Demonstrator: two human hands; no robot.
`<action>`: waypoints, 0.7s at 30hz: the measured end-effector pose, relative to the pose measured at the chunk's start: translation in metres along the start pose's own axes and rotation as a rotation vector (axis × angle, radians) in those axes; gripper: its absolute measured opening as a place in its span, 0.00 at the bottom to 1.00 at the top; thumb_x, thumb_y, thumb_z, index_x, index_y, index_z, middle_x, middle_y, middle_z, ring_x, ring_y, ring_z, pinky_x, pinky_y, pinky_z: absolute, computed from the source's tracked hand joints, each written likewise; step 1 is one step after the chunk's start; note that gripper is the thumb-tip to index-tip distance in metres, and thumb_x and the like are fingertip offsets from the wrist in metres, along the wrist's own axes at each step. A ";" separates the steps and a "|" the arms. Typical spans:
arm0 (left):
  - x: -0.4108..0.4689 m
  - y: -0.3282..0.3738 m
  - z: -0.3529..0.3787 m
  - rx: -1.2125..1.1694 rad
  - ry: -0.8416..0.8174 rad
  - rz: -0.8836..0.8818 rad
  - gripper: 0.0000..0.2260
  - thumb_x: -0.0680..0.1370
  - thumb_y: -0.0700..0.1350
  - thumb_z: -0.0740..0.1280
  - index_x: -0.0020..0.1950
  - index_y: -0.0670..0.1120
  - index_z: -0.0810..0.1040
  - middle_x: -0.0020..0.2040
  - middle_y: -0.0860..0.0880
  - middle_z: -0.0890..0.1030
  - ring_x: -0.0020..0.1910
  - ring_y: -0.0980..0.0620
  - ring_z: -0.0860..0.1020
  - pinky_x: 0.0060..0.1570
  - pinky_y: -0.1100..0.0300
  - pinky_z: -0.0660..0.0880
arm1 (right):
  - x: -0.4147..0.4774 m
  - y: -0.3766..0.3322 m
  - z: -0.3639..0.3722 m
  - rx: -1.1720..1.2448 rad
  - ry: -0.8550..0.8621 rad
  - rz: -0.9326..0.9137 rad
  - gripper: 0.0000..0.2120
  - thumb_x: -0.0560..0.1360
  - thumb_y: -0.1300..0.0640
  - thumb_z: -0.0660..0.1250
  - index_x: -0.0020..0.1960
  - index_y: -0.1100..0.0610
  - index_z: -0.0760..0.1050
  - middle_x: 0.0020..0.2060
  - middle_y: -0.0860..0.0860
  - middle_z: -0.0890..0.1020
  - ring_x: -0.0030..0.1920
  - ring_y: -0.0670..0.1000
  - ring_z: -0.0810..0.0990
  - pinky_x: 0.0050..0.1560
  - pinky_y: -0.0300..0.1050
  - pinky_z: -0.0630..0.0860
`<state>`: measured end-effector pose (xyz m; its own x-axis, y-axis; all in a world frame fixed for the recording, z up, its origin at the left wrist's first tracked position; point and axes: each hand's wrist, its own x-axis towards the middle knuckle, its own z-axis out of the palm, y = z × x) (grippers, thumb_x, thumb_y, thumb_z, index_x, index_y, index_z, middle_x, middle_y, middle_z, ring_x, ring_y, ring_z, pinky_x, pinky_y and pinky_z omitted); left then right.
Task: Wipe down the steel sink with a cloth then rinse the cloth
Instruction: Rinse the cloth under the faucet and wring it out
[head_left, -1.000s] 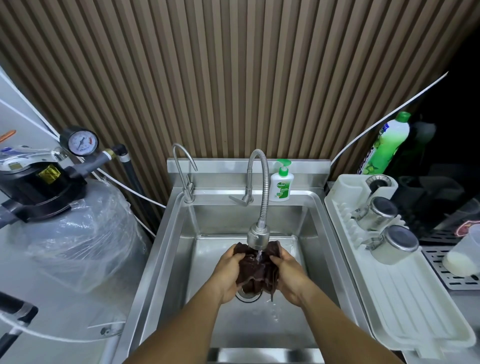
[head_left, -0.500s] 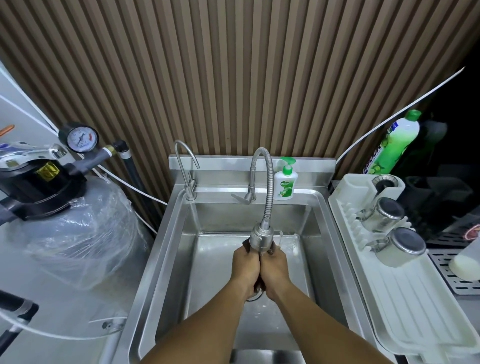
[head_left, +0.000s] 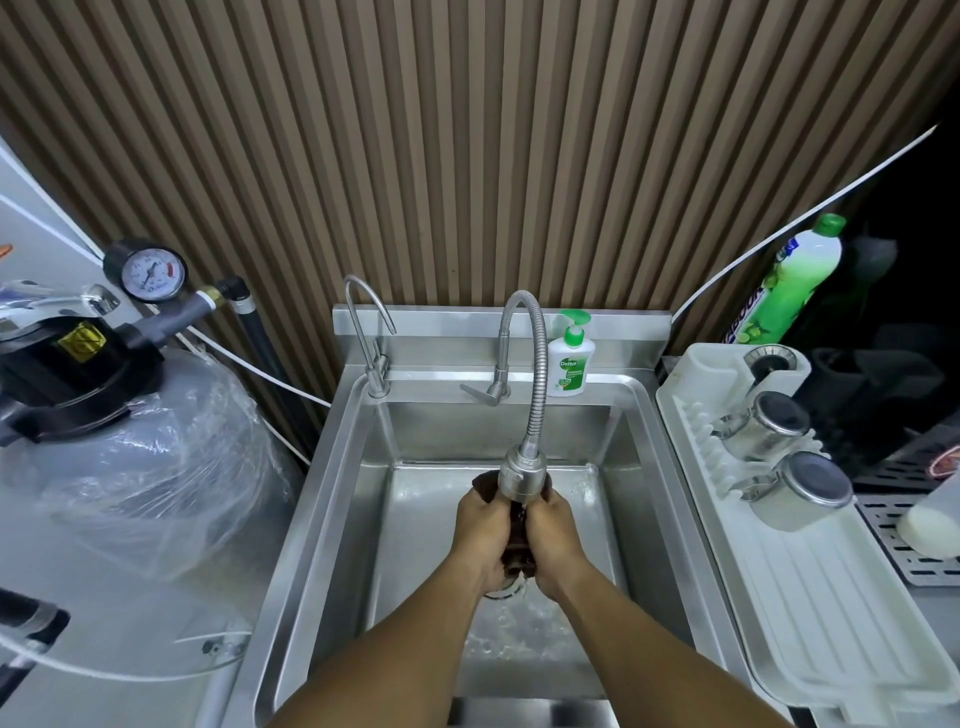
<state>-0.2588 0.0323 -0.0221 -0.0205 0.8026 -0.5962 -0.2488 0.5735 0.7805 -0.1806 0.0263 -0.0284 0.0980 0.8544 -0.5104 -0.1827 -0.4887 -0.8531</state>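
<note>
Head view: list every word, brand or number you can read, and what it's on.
"Dettol": on the white pump bottle; its smaller print is unreadable.
Blue lettering on the green bottle: partly cut off, unreadable.
Dial numbers on the pressure gauge: too small to read.
Print on the yellow sticker: blurred.

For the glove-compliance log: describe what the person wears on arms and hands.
The left hand and right hand are bare: no gloves, no rings in view. Both forearms are uncovered to the frame's edge, with no sleeve, watch or bracelet showing.
</note>
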 end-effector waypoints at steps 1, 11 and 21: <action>-0.001 0.001 0.000 0.006 -0.012 0.003 0.09 0.78 0.47 0.72 0.49 0.42 0.81 0.44 0.38 0.86 0.40 0.37 0.85 0.40 0.42 0.81 | 0.000 0.000 -0.002 0.029 -0.018 0.002 0.09 0.79 0.54 0.66 0.51 0.57 0.82 0.43 0.57 0.87 0.44 0.56 0.87 0.40 0.49 0.82; -0.004 -0.008 0.010 -0.048 0.263 0.022 0.12 0.74 0.36 0.70 0.32 0.44 0.74 0.28 0.48 0.78 0.29 0.49 0.75 0.31 0.60 0.71 | 0.008 0.013 0.006 -0.049 0.260 0.072 0.12 0.74 0.52 0.68 0.39 0.60 0.79 0.34 0.58 0.85 0.37 0.58 0.85 0.40 0.58 0.82; -0.001 -0.013 -0.005 -0.041 0.163 -0.133 0.31 0.76 0.71 0.58 0.45 0.47 0.86 0.41 0.44 0.87 0.43 0.41 0.86 0.48 0.43 0.83 | -0.012 0.024 0.001 -0.029 -0.023 -0.044 0.10 0.77 0.61 0.67 0.56 0.51 0.79 0.45 0.51 0.88 0.47 0.52 0.87 0.51 0.55 0.84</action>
<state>-0.2609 0.0233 -0.0323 -0.1404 0.6809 -0.7188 -0.2989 0.6630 0.6864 -0.1872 0.0046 -0.0426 0.0826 0.8787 -0.4703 -0.1505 -0.4555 -0.8774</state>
